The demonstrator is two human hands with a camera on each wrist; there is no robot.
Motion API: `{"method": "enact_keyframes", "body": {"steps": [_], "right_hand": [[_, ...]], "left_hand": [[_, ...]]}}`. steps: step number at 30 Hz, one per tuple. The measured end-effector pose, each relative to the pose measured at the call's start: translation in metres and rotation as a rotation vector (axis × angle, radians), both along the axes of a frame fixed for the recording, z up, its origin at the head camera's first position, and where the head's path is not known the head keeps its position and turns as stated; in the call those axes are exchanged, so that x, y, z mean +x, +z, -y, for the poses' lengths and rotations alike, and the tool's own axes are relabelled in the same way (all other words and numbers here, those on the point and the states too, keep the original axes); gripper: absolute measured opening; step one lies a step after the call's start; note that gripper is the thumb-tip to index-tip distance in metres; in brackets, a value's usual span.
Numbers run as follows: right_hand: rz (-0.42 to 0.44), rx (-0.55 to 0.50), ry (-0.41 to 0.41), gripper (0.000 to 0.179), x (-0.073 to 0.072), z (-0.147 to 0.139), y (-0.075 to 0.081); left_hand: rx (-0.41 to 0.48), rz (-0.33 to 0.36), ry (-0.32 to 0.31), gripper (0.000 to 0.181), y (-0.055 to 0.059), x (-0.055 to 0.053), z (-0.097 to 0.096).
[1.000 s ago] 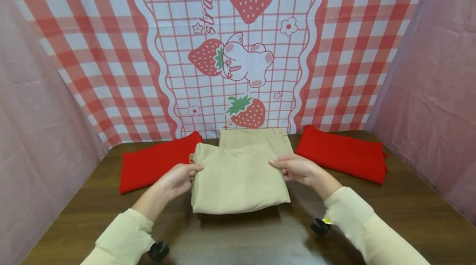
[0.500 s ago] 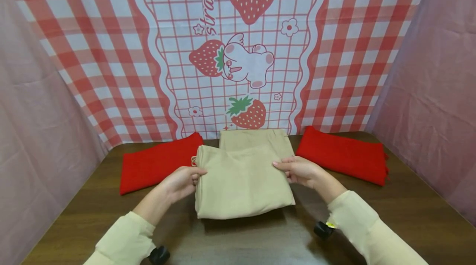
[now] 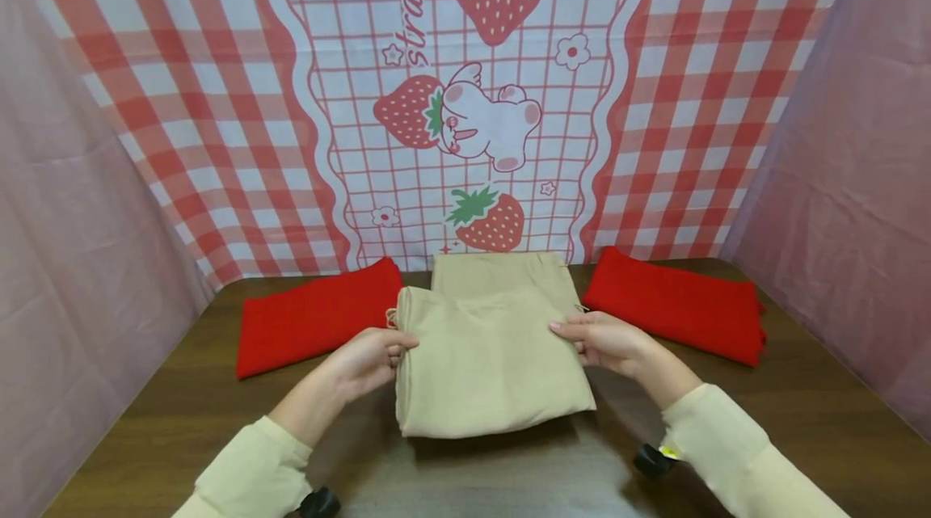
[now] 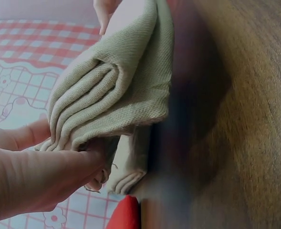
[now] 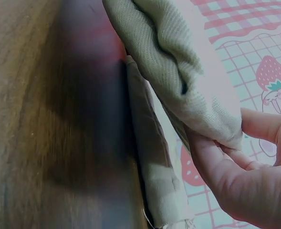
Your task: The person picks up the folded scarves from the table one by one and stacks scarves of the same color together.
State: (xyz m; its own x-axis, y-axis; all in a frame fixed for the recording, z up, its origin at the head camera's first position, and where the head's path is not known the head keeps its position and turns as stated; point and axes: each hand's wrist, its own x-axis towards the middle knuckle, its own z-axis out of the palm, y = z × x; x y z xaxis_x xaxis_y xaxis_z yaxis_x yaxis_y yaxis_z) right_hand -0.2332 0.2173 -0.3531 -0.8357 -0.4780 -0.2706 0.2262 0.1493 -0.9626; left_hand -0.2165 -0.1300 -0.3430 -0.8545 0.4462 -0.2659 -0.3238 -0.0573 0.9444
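Observation:
A folded beige cloth (image 3: 487, 372) hangs a little above the table, held by both hands at its sides. My left hand (image 3: 367, 360) pinches the left edge, thumb on top. In the left wrist view the left hand (image 4: 40, 176) grips several stacked layers of the cloth (image 4: 116, 71). The right edge is pinched by my right hand (image 3: 614, 344); the right wrist view shows the right hand (image 5: 250, 171) with fingers under the cloth (image 5: 178, 62) and thumb over it. Behind it a second folded beige cloth (image 3: 502, 271) lies on the table, partly hidden.
One folded red cloth (image 3: 313, 320) lies at the back left of the wooden table (image 3: 182, 437), another red cloth (image 3: 676, 304) at the back right. A strawberry-print checked curtain (image 3: 240, 98) stands behind, with pink drapes (image 3: 851, 178) at the sides.
Both hands have shifted slightly to the right and toward the near edge with the folded beige cloth between them. The grip looks unchanged, and the other cloths stay in place.

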Motion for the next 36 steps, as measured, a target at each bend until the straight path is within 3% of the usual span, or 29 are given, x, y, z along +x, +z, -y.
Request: {"method": "enact_keyframes", "body": {"steps": [22, 31, 36], "right_hand": [[-0.013, -0.011, 0.060, 0.016, 0.021, -0.013, 0.008], [-0.004, -0.016, 0.079, 0.022, 0.027, -0.016, 0.009], [-0.003, -0.029, 0.093, 0.025, 0.030, -0.017, 0.008]], "left_hand": [[-0.041, 0.036, 0.010, 0.039, -0.001, 0.004, -0.006], [-0.025, 0.034, -0.003, 0.023, -0.004, 0.005, -0.007], [-0.026, 0.028, -0.022, 0.024, -0.006, 0.006, -0.008]]}}
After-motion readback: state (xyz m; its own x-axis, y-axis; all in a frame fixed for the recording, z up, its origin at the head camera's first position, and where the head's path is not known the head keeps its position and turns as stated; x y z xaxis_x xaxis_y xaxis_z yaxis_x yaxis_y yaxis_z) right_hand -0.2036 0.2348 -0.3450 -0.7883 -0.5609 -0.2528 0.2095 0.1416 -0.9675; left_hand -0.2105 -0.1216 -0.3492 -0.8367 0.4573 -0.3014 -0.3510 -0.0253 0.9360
